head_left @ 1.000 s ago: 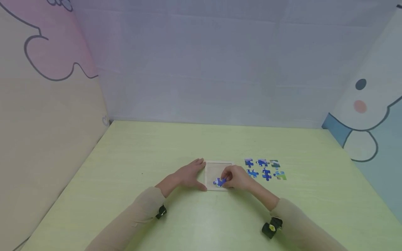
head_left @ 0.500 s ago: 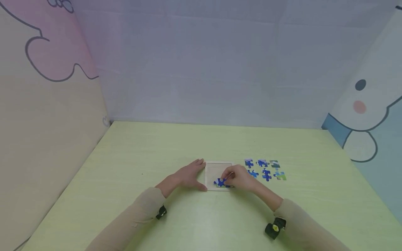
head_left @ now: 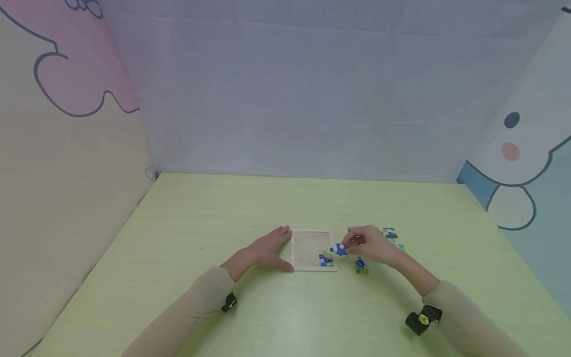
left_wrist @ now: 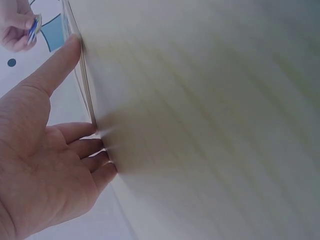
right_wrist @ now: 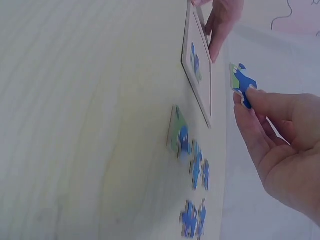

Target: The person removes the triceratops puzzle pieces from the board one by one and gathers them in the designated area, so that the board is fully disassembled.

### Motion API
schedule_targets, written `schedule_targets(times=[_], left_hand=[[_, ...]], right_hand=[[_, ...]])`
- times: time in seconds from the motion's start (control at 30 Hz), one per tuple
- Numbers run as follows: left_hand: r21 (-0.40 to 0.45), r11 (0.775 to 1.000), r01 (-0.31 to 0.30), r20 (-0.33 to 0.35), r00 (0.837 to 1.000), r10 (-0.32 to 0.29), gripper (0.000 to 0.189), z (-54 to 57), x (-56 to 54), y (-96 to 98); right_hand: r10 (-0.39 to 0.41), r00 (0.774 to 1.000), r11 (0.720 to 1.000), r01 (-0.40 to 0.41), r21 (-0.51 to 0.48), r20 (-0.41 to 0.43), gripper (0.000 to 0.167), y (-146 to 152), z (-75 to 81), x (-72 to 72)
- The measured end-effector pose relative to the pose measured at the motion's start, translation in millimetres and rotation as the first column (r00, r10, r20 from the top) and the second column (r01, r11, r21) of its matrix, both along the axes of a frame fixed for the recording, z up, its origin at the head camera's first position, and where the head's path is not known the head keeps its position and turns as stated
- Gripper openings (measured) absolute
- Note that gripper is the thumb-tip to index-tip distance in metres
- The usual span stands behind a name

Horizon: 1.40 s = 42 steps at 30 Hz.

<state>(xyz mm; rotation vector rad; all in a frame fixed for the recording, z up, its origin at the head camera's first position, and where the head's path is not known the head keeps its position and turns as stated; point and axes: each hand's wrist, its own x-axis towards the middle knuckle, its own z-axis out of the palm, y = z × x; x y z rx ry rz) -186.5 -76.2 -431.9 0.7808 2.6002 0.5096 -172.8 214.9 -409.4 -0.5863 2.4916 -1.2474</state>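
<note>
My right hand [head_left: 372, 244] pinches a blue-and-green jigsaw piece [head_left: 340, 250] between thumb and fingertips, just right of a square wooden puzzle frame [head_left: 314, 269]. In the right wrist view the pinched piece [right_wrist: 242, 82] is held up above the table. My left hand [head_left: 269, 249] rests at the frame's left side, thumb and fingers spread along its edge. Inside the frame's lower right corner lies one blue-and-green jigsaw piece [head_left: 326, 260]. Another jigsaw piece [head_left: 361, 266] lies on the table below my right wrist.
Several loose jigsaw pieces [right_wrist: 189, 218] lie on the table to the right of the frame, partly hidden by my right hand in the head view. The pale green table [head_left: 223, 208] meets a plain wall panel [head_left: 285, 99] at the back, with printed panels on both sides.
My right hand has moved right, carrying the pinched piece from inside the frame to beyond its right edge. The corner piece and the one below my wrist now show. My left hand stays put.
</note>
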Motion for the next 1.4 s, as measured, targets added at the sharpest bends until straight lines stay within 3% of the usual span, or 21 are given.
schedule_targets(times=[0.23, 0.5, 0.8, 1.4], left_hand=[[0.009, 1.000, 0.010, -0.003, 1.000, -0.010, 0.094, -1.2, -1.5, -1.5], [0.007, 1.000, 0.011, -0.007, 1.000, -0.011, 0.094, -1.9, -1.7, -2.1], [0.011, 1.000, 0.010, -0.011, 1.000, -0.010, 0.094, -0.7, -0.4, -0.9], [0.009, 1.000, -0.003, 0.002, 1.000, 0.003, 0.094, -2.8, -1.4, -2.2]], right_hand=[[0.026, 0.999, 0.999, -0.028, 0.041, 0.044, 0.014, 53.2, 6.4, 5.6], [-0.020, 0.994, 0.998, 0.013, 0.067, 0.107, 0.017, 90.6, -2.3, 12.1], [-0.012, 0.999, 0.990, 0.007, 0.137, 0.033, 0.015, 94.9, -17.4, 12.2], [0.012, 1.000, 0.981, -0.011, 0.192, -0.009, 0.015, 86.5, -14.6, 14.6]])
